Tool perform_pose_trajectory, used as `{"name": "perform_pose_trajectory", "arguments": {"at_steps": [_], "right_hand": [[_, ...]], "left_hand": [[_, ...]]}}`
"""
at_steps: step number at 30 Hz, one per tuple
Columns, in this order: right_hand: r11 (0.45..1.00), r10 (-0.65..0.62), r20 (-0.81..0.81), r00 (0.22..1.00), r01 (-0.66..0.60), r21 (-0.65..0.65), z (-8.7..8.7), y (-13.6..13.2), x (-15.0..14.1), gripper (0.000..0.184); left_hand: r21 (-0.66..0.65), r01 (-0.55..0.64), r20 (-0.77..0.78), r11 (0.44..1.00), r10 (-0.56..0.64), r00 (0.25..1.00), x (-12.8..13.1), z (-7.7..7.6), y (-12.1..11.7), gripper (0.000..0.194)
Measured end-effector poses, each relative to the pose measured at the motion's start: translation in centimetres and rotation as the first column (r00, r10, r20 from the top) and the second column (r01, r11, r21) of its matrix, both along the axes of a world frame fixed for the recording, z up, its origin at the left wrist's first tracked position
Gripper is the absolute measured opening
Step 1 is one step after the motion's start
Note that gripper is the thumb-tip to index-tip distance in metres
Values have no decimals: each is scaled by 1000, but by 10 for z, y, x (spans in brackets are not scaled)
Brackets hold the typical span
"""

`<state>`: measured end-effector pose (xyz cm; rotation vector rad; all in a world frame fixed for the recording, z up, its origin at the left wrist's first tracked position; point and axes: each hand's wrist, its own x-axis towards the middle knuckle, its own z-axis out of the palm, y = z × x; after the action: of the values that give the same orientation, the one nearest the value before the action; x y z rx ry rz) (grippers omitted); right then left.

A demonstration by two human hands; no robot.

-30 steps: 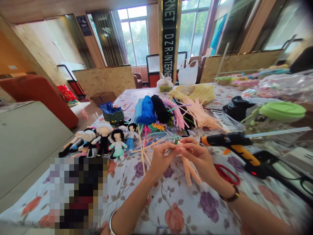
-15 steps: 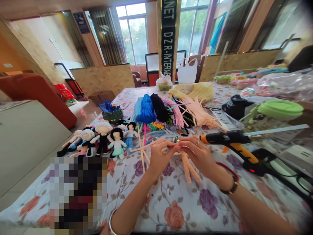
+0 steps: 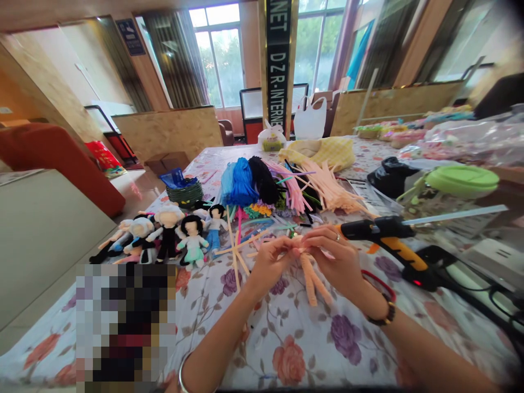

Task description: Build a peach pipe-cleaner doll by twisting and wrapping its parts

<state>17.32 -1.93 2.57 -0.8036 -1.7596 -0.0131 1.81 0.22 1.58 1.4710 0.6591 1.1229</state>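
The figure (image 3: 308,274) is peach, fuzzy and two-legged.

Daylight enters through the tall windows (image 3: 221,65) at the back, which blow out nearly white toward the top. Clear plastic bags (image 3: 470,139) catch glare. Wide-angle stretch slants the edges, right-hand corners darken, and pixelation masks a lower-left patch over the floral tablecloth (image 3: 313,327).
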Motion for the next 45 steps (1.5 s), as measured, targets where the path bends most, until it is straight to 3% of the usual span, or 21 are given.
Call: {"name": "perform_pose_trajectory", "arguments": {"at_steps": [5,8,12,16,22,25,29,33,36,40,45], "right_hand": [[996,46,-128,991,-55,-67,1,-5,-5,16],[973,109,-253,961,-155,-171,1,-5,-6,13],[892,199,-430,881,-344,-293,-4,-1,-6,7],[786,193,-587,786,-482,-387,-13,1,-7,4],[669,172,-732,660,-623,-405,-19,-2,-13,7],[679,165,-746,645,-623,-388,-19,-4,-18,5],[766,108,-679,727,-496,-409,-16,-6,-19,6],[853,37,-536,844,-306,-423,-10,-8,-17,6],[884,21,-468,883,-235,-403,-7,-8,-15,7],[871,59,-531,845,-303,-386,-7,-7,-15,5],[772,106,-707,700,-506,-385,-12,-5,-19,4]], "left_hand": [[-33,77,-3,996,-78,997,0,-1,0,28],[27,58,-27,998,-57,998,0,-2,1,27],[136,-7,-64,991,16,998,2,-4,2,21],[253,-87,-27,964,97,995,3,-4,1,12],[413,-181,-20,893,208,978,2,-2,-3,11],[503,-234,-36,832,291,956,3,-1,-6,12],[562,-251,-77,788,352,933,4,1,-10,16],[522,-224,-116,823,329,937,5,2,-13,20],[442,-194,-124,876,273,954,4,4,-13,23],[306,-142,-92,941,178,980,3,3,-9,21],[180,-111,-3,977,113,994,3,-1,-2,18]]}}
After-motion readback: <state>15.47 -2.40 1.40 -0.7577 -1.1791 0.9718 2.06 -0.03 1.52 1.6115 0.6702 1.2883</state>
